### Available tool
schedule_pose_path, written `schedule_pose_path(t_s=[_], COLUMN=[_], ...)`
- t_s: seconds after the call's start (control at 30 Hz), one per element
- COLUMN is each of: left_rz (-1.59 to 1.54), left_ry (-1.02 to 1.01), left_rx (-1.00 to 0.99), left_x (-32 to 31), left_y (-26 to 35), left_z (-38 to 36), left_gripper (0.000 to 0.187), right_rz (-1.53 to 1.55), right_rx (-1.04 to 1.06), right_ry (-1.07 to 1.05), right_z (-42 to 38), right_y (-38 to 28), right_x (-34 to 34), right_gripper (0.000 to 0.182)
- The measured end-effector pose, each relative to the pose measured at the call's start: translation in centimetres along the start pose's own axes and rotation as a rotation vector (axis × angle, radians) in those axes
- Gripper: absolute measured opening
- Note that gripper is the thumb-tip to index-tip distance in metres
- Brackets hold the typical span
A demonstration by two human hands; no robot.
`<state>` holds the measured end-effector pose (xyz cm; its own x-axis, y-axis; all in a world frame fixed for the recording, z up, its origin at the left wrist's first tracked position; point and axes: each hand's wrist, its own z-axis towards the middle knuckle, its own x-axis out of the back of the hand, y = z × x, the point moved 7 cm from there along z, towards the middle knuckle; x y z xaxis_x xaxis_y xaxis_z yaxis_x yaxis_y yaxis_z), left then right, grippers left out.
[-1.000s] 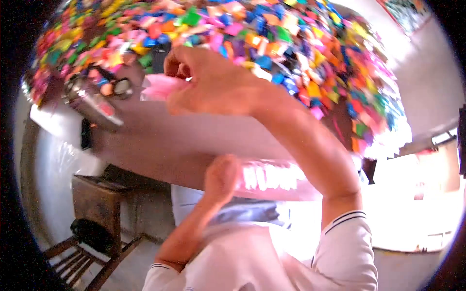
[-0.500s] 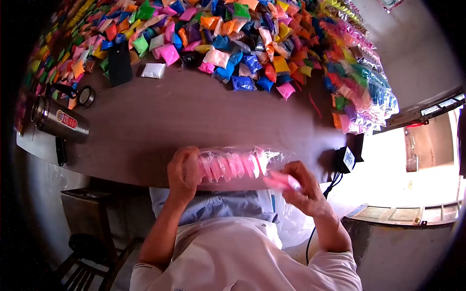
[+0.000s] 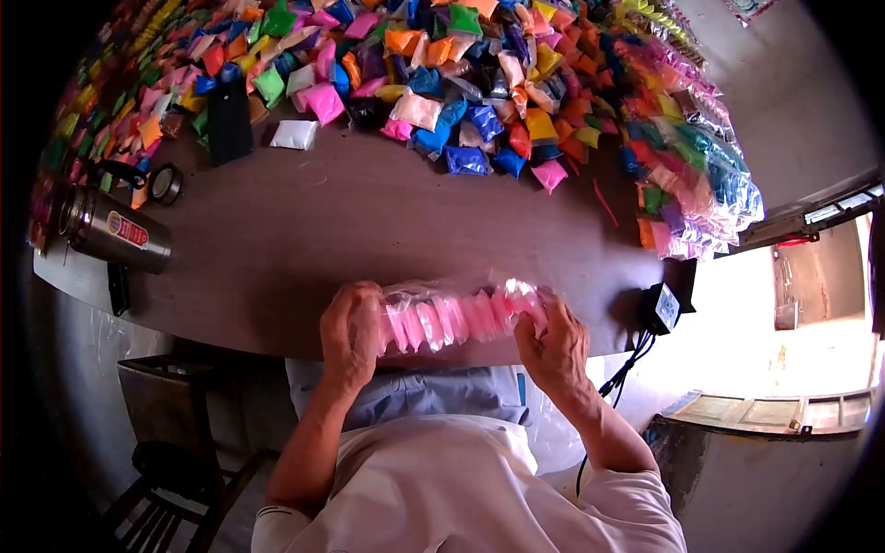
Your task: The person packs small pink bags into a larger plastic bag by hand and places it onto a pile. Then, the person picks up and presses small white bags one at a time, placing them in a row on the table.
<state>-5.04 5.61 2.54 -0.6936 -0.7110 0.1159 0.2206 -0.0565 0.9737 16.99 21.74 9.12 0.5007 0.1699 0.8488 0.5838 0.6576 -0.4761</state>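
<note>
A clear plastic bag (image 3: 442, 319) with a row of several pink packets lies lengthwise between my hands, at the table's front edge. My left hand (image 3: 352, 334) is wrapped round its left end. At the right end, my right hand (image 3: 553, 339) is closed on pink packets at the bag's mouth, thumb in front. Whether those packets are wholly inside the bag cannot be made out.
Many colourful packets (image 3: 466, 160) are heaped across the back of the brown table (image 3: 396, 221). Filled clear bags (image 3: 705, 184) lie at the right. A steel flask (image 3: 115, 229) lies at the left, and a black device with cables (image 3: 659, 309) sits at the right edge.
My right hand has moved left and up with its pink packets, from beside the bag's open end to the end of the row. My left hand still holds the left end.
</note>
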Motion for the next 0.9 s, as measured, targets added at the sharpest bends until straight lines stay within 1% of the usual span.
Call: schedule_pose_path(t_s=[0.03,0.07,0.13,0.23,0.37,0.43,0.5,0.53,0.57,0.63,0.67,0.7,0.77,0.8,0.87,0.9], left_rz=[0.0,-0.001,0.008,0.019,0.034,0.028,0.023,0.022,0.02,0.004,-0.008,-0.006,-0.047,-0.044,-0.058,-0.058], left_ry=[0.005,0.012,0.007,0.006,0.009,0.001,-0.009,-0.008,-0.006,-0.002,0.006,0.009,0.019,0.015,0.026,0.022], left_rx=[-0.016,-0.034,-0.049,-0.046,-0.044,-0.047,-0.051,-0.021,0.007,-0.018,-0.034,-0.036,0.054,0.054,0.104,0.101], left_x=[0.0,0.0,0.0,0.0,0.0,-0.1,-0.2,-0.2,-0.2,-0.2,-0.1,-0.1,0.0,0.0,-0.1,-0.3], left_y=[-0.1,-0.1,-0.4,0.3,0.4,0.4,0.6,0.5,0.3,0.1,0.1,0.3,0.1,0.2,0.0,0.1], left_z=[0.0,0.0,0.0,0.1,0.1,0.2,0.1,0.0,0.0,0.0,0.0,0.0,-0.2,-0.2,0.0,0.1], left_gripper=[0.021,0.021,0.021,0.021,0.021,0.021,0.021,0.021,0.021,0.021,0.021,0.021,0.021,0.021,0.023,0.023], right_rz=[-0.081,-0.082,-0.111,-0.182,-0.178,-0.172,-0.18,-0.189,-0.189,-0.197,-0.196,-0.108,0.038,0.029,-0.005,0.008], right_rx=[0.055,0.053,0.103,0.044,0.029,0.097,0.122,0.15,0.148,0.051,0.052,0.123,0.283,0.344,0.287,0.257], right_ry=[0.047,0.046,-0.042,-0.032,-0.044,-0.03,-0.032,-0.037,-0.032,-0.146,-0.143,-0.018,0.185,0.23,0.304,0.199], right_z=[-0.1,-0.1,-0.1,0.1,0.1,-0.4,-0.4,-0.3,-0.2,0.2,0.1,0.0,-0.8,-1.0,-1.3,-1.1], right_y=[-0.3,-0.3,-1.0,-1.8,-0.9,-0.3,0.5,0.5,0.3,0.4,0.3,-0.2,-0.7,-0.9,1.0,2.2], right_x=[0.3,0.6,0.9,1.4,1.2,0.4,0.0,-0.1,0.3,0.9,1.3,2.5,5.1,6.5,8.5,8.0], right_gripper=[0.03,0.03,0.027,0.024,0.02,0.021,0.02,0.019,0.019,0.011,0.011,0.008,0.004,0.01,0.012,0.037])
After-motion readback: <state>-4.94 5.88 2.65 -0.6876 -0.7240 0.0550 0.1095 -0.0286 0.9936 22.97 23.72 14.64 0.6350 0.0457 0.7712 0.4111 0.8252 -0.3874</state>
